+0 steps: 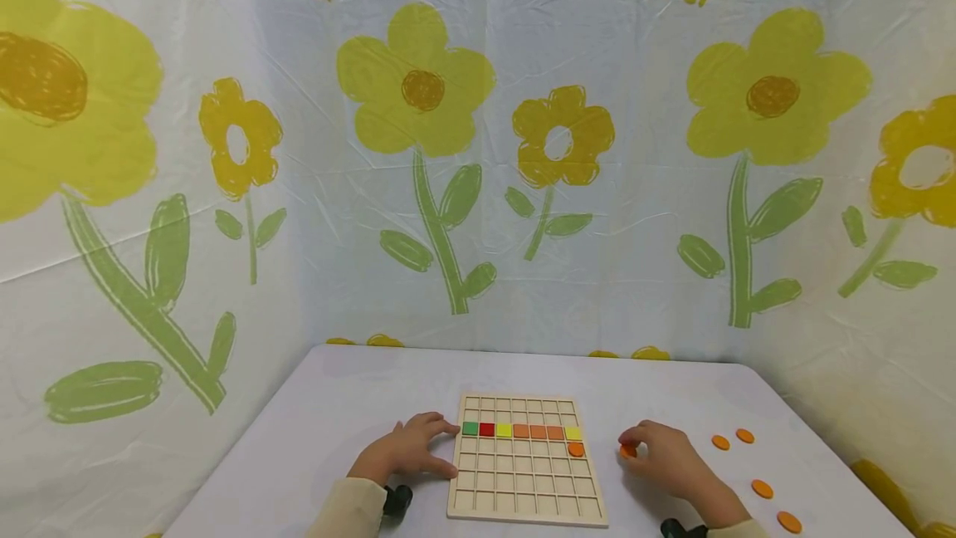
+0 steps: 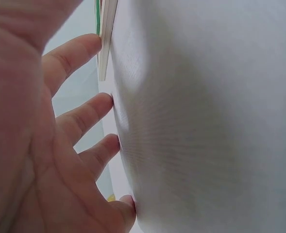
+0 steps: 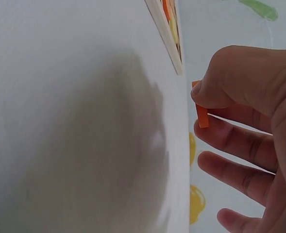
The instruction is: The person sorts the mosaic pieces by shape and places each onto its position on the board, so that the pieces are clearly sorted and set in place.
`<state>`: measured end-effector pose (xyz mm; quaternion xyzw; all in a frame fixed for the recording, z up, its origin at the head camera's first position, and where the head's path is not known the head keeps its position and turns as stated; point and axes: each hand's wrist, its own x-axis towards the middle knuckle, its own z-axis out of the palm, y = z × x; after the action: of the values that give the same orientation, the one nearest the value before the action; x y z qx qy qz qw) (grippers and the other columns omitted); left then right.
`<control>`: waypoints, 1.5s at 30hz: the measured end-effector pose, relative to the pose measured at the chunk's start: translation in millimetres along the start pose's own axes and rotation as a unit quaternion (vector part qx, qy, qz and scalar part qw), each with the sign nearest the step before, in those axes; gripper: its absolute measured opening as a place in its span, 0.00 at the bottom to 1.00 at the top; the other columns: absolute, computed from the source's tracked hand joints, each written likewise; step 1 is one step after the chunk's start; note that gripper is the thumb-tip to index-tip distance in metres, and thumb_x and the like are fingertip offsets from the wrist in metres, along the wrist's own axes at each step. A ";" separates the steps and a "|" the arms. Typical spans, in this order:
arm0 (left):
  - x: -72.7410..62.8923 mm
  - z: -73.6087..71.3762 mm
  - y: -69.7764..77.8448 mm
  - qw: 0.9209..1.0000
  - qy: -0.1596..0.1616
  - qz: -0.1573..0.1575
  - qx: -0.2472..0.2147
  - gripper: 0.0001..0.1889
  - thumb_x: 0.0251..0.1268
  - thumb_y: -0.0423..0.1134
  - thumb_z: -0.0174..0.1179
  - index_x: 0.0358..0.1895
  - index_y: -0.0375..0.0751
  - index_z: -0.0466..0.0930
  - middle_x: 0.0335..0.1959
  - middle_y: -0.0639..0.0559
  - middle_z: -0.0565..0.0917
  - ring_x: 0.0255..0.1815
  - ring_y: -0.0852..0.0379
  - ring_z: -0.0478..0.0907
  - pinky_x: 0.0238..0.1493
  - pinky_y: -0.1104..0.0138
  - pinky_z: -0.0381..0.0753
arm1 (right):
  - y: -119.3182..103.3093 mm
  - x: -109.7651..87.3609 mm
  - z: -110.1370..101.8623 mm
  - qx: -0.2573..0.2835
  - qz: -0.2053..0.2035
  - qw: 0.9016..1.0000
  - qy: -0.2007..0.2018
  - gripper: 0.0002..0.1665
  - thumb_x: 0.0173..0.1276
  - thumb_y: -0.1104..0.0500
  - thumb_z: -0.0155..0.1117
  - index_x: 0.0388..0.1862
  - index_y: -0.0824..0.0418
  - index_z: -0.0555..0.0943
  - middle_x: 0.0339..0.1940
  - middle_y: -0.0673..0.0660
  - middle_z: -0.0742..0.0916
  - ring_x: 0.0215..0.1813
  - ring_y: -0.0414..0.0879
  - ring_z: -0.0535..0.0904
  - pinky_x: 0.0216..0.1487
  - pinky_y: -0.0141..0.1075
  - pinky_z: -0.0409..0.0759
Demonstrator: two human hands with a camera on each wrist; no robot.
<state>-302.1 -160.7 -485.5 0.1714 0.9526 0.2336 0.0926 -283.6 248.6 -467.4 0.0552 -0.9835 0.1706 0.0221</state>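
A wooden grid board [image 1: 515, 486] lies on the table, with one row of green, red, yellow and orange square tiles [image 1: 521, 431]. An orange round disc [image 1: 576, 449] sits in the cell under the rightmost yellow tile. My left hand [image 1: 409, 448] spreads its fingers at the board's left edge; in the left wrist view, one fingertip [image 2: 95, 43] touches that edge and the others rest on the table. To the right of the board, my right hand [image 1: 665, 459] pinches another orange disc [image 3: 202, 114] between thumb and fingers, just above the table.
Several loose orange discs, among them one disc [image 1: 762, 488] near the right side, lie on the white table [image 1: 358, 380] beyond my right hand. A flower-printed cloth [image 1: 635, 272] hangs around the table's back and sides.
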 end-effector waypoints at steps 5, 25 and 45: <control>0.4 0.3 -0.5 1.000 -0.001 0.001 0.003 0.37 0.48 0.61 0.71 0.64 0.55 0.74 0.72 0.43 0.65 0.74 0.39 0.58 0.69 0.31 0.48 | -10.1 1.4 2.6 0.004 -0.009 1.000 0.001 0.11 0.55 0.56 0.73 0.38 0.54 0.87 0.32 0.47 0.82 0.37 0.43 0.75 0.50 0.50 0.82; 7.5 0.9 -5.5 1.000 -0.010 -0.016 -0.017 0.36 0.46 0.61 0.72 0.63 0.58 0.75 0.73 0.44 0.64 0.75 0.39 0.56 0.71 0.32 0.45 | -41.8 9.3 17.6 -0.012 -0.085 0.996 0.022 0.10 0.54 0.56 0.74 0.37 0.53 0.87 0.32 0.43 0.83 0.38 0.40 0.76 0.50 0.46 0.79; 4.3 -1.8 -0.5 0.999 -0.011 -0.016 -0.025 0.35 0.46 0.58 0.73 0.62 0.56 0.75 0.73 0.43 0.64 0.75 0.39 0.56 0.70 0.31 0.45 | -64.5 13.5 30.5 -0.008 -0.155 0.988 0.026 0.07 0.58 0.55 0.72 0.37 0.52 0.87 0.36 0.45 0.87 0.45 0.47 0.81 0.58 0.59 0.72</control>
<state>-306.7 -160.3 -484.6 0.1564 0.9479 0.2541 0.1113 -290.3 176.6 -473.8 0.2021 -0.9636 0.1584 0.0742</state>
